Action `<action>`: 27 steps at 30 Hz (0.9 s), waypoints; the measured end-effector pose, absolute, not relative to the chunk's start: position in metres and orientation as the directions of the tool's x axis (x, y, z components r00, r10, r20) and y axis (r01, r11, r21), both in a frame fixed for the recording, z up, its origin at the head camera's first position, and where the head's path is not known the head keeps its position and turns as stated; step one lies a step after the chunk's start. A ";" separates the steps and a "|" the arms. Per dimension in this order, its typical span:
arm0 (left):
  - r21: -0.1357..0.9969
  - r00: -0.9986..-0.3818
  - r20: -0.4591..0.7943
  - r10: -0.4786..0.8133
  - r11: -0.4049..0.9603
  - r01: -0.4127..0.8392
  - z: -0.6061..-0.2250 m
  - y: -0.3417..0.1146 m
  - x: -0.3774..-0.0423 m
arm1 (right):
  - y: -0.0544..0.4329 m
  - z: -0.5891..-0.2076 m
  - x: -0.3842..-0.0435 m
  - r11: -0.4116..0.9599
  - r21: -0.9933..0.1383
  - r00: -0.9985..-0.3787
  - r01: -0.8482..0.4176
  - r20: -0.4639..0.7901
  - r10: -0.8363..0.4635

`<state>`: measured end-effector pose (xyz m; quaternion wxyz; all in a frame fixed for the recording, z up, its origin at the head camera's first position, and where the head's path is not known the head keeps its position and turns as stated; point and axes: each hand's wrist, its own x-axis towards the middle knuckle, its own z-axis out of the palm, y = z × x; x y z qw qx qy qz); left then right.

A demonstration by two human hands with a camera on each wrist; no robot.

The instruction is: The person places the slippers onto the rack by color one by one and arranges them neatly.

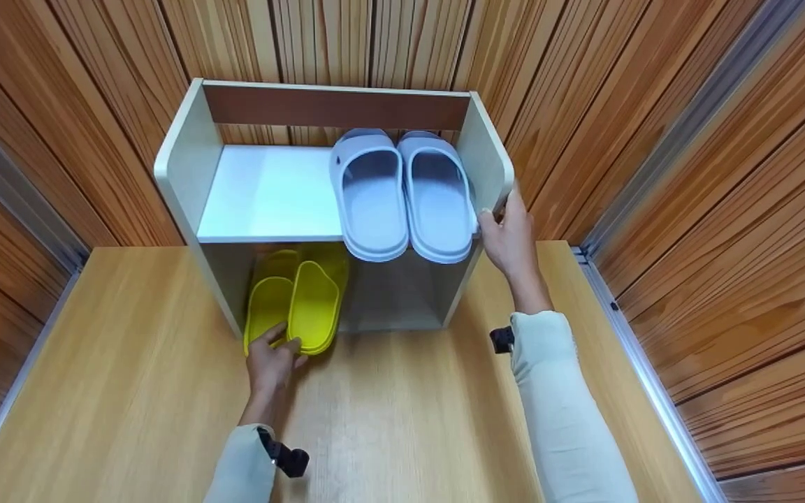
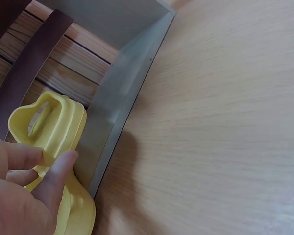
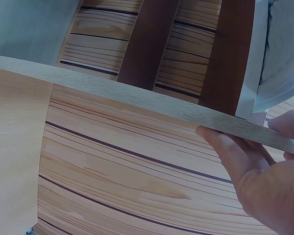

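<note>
A small two-tier shoe rack (image 1: 263, 192) with pale side panels stands against the wooden wall. On its lower level, at the left, sits a pair of yellow slippers (image 1: 314, 311), heels toward me. My left hand (image 1: 272, 367) pinches a yellow slipper at the heel end, thumb and fingers meeting on its rim in the left wrist view. On the upper shelf, a pair of light grey-blue slippers (image 1: 374, 202) lies side by side at the right. My right hand (image 1: 513, 244) grips the front edge of the rack's right side panel (image 3: 137, 100), thumb inside, fingers outside.
A light wood floor board (image 1: 388, 419) spreads in front of the rack. Wood-patterned walls (image 1: 745, 279) with metal corner strips (image 1: 654, 391) enclose both sides. A brown crossbar (image 1: 339, 106) spans the rack's back at the top.
</note>
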<state>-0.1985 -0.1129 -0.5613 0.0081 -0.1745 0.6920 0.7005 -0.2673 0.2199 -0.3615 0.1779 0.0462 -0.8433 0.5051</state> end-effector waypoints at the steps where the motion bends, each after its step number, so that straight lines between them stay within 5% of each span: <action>1: 0.968 -0.940 -0.250 -0.231 -0.044 -0.247 -0.562 -0.112 -0.199 | 0.220 -0.361 -0.267 0.486 -0.835 -0.933 -0.256 0.346 0.103; 27: 0.947 -0.914 -0.322 -0.245 -0.072 -0.314 -0.573 -0.096 -0.201 | 0.221 -0.361 -0.267 0.487 -0.837 -0.935 -0.249 0.338 0.103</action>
